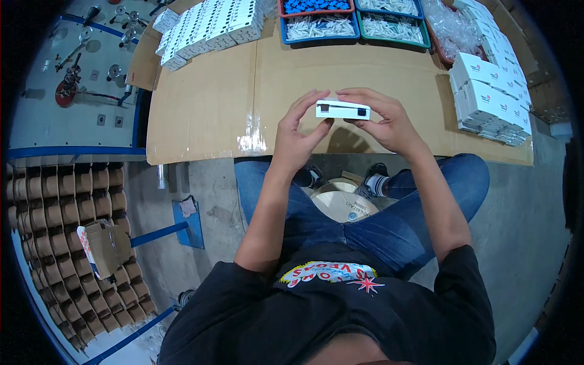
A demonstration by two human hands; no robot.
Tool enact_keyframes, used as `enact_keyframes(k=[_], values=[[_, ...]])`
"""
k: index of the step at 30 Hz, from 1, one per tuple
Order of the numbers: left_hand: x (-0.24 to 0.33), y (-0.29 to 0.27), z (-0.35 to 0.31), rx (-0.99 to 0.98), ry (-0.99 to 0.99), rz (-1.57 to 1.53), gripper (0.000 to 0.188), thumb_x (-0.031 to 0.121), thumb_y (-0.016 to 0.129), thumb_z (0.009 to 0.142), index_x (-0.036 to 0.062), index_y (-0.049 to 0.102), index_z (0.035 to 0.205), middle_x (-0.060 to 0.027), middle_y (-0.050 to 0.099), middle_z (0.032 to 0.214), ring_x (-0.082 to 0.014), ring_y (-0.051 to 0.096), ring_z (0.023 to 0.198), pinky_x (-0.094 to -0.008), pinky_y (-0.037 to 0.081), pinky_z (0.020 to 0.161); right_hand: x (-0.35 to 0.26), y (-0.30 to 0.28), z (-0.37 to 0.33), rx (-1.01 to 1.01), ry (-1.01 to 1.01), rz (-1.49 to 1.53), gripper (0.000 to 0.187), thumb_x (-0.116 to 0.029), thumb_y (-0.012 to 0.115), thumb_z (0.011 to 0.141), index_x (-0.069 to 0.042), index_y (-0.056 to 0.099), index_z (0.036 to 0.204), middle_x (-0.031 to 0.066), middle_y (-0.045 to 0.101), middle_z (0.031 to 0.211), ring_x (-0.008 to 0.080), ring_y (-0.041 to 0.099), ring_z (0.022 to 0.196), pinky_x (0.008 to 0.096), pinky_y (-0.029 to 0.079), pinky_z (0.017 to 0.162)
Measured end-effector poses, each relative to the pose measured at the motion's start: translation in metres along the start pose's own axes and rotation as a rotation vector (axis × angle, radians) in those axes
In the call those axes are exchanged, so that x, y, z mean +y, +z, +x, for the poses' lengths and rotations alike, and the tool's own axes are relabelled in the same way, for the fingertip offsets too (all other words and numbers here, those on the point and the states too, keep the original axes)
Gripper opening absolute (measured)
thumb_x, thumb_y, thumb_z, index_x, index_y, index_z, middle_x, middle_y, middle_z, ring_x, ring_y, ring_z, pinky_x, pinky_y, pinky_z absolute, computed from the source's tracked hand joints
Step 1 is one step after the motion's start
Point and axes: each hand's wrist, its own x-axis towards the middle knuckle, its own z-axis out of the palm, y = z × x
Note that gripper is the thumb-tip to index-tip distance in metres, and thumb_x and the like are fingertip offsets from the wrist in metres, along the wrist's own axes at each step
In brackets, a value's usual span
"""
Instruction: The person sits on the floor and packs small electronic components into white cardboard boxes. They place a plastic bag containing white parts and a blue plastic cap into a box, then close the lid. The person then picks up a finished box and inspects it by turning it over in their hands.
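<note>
A small flat white box [342, 112] with two dark squares on its near side is held up over the near part of the cardboard-covered table [207, 109]. My left hand [295, 134] grips its left end, fingers on top and thumb below. At the right end my right hand [392, 125] holds it the same way, with the fingers bent over the top edge. The box lies level between both hands. Its far side and its underside are hidden from me.
Rows of white boxes [213, 27] stand at the far left, and more white boxes [490, 100] are stacked at the right. Along the back are a blue tray [321, 42] and a green tray [395, 44] of white pieces, beside clear plastic bags [453, 27].
</note>
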Motion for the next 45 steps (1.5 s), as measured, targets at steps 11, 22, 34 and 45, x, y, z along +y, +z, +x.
enact_keyframes(k=[11,22,34,45], values=[[-0.010,0.004,-0.005,0.164,-0.103,-0.195,0.029,-0.007,0.074,0.087,0.0020,0.077,0.115,-0.0102,0.076,0.116,-0.0195,0.069,0.114,-0.0319,0.053,0.100,-0.007,0.002,-0.003,-0.106,0.150,0.071,0.045,-0.002,0.075,0.088,-0.004,0.069,0.133,0.0135,0.073,0.129,0.0261,0.070,0.119,0.0374,0.053,0.104],[-0.007,0.004,-0.005,0.154,-0.109,-0.206,0.025,-0.002,0.076,0.088,0.0017,0.078,0.112,-0.0100,0.076,0.113,-0.0187,0.070,0.110,-0.0318,0.054,0.099,-0.002,0.002,-0.004,-0.114,0.144,0.085,0.047,-0.003,0.078,0.086,-0.003,0.070,0.132,0.0129,0.073,0.129,0.0267,0.070,0.119,0.0378,0.054,0.103],[-0.002,0.009,-0.003,0.078,-0.124,-0.220,0.037,0.001,0.069,0.099,0.0035,0.063,0.135,-0.0090,0.067,0.134,-0.0192,0.065,0.123,-0.0339,0.057,0.103,-0.001,0.004,-0.004,-0.075,0.104,-0.006,0.047,-0.002,0.076,0.086,-0.005,0.069,0.133,0.0132,0.075,0.124,0.0266,0.073,0.113,0.0370,0.056,0.097],[-0.002,0.009,-0.004,0.071,-0.159,-0.232,0.038,0.002,0.068,0.100,0.0025,0.062,0.137,-0.0101,0.065,0.137,-0.0191,0.060,0.129,-0.0339,0.054,0.105,-0.002,0.010,-0.008,-0.049,0.137,-0.027,0.043,-0.006,0.075,0.090,-0.007,0.070,0.132,0.0132,0.076,0.120,0.0264,0.076,0.103,0.0354,0.059,0.088]])
